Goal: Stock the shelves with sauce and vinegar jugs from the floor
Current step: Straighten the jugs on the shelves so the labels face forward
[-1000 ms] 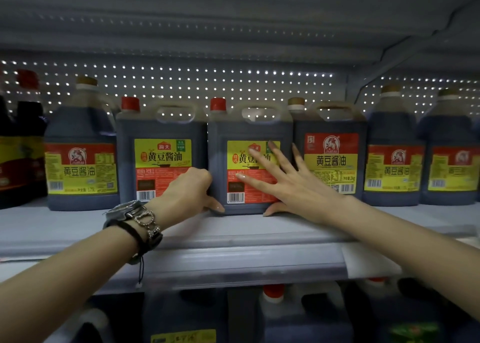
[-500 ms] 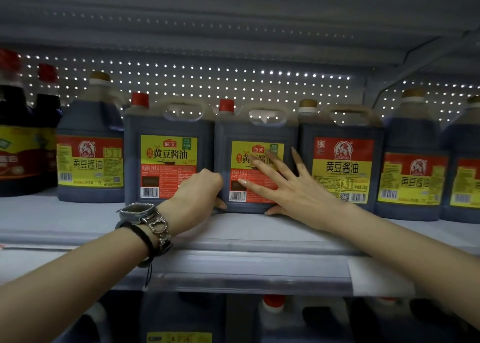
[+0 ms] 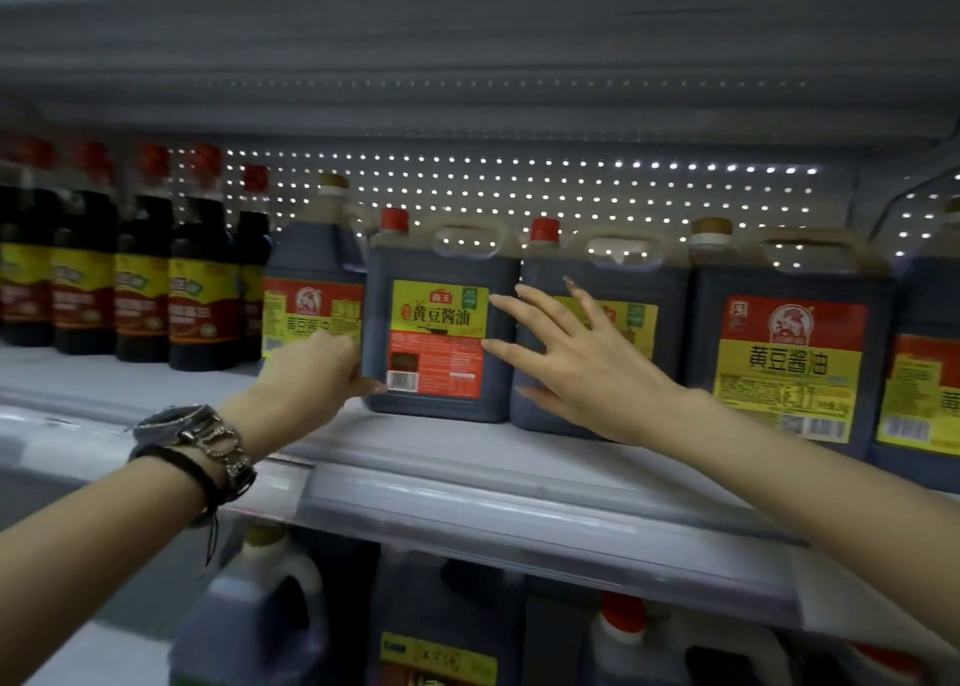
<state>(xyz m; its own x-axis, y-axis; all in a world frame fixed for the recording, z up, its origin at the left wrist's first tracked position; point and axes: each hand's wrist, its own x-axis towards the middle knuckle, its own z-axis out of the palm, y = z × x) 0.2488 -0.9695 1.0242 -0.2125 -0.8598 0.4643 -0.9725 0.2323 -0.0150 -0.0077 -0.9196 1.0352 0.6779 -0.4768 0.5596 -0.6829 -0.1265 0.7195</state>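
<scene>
Left hand: my left hand [image 3: 317,368] grips the left edge of the red-capped jug [image 3: 441,353], thumb on its front by the barcode, fingers hidden round the side.
Wrist: watch [image 3: 171,422] and chain bracelet [image 3: 223,444] on it.
Right hand: my right hand [image 3: 582,368] is flat, fingers straight and spread, tips at that jug's right edge; contact, I cannot tell.
Behind my palm: second red-capped jug [image 3: 613,290], upright.
Jug's place: upright on the shelf [image 3: 467,457], between the gold-capped jug [image 3: 311,280] and the second one.
Right: large gold-capped jug [image 3: 789,353].
Far left: dark bottles [image 3: 140,280] in a row.
Below: lower jugs [image 3: 260,623].
</scene>
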